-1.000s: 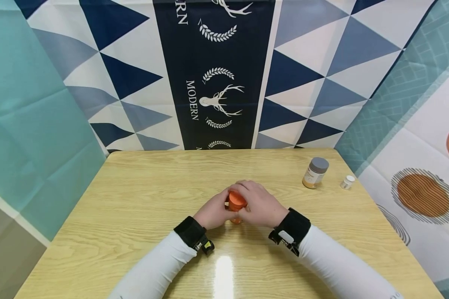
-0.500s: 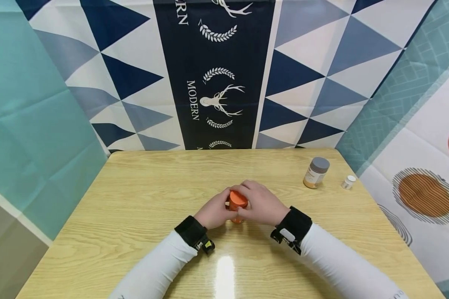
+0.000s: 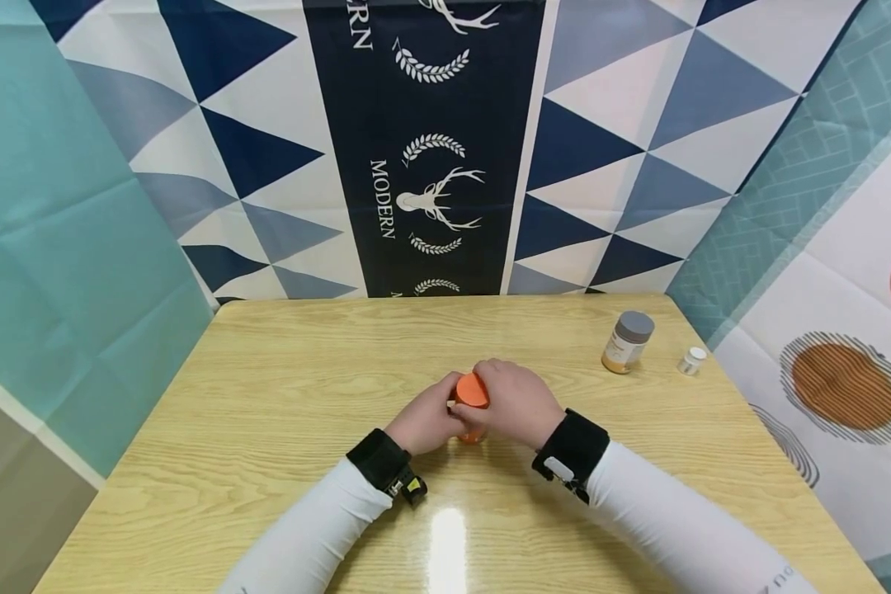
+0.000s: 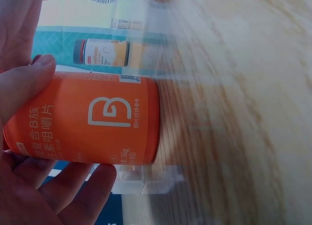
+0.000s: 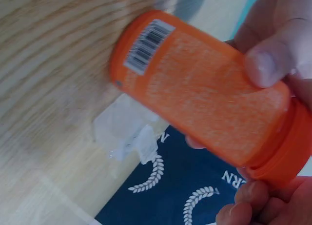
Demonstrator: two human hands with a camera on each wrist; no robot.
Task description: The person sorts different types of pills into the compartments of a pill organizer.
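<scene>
An orange supplement bottle (image 3: 472, 435) stands on the wooden table between my hands. My left hand (image 3: 426, 419) grips its body, with the thumb on one side and fingers on the other in the left wrist view. White lettering and a large B mark the orange label (image 4: 109, 112). My right hand (image 3: 518, 403) holds the orange cap (image 3: 472, 390) at the top, its fingers curled against the side. The right wrist view shows a narrow groove between the cap and the body, and a barcode (image 5: 149, 46) near the base. Part of the bottle is hidden behind my fingers.
A grey-lidded jar (image 3: 627, 342) stands at the back right of the table (image 3: 304, 363). Beside it, close to the right edge, is a small white-capped bottle (image 3: 692, 361). Patterned cloths (image 3: 431, 148) hang behind and at both sides.
My right hand has turned and shifted slightly around the cap, and more of the cap's top shows. My left hand stays in place on the bottle.
</scene>
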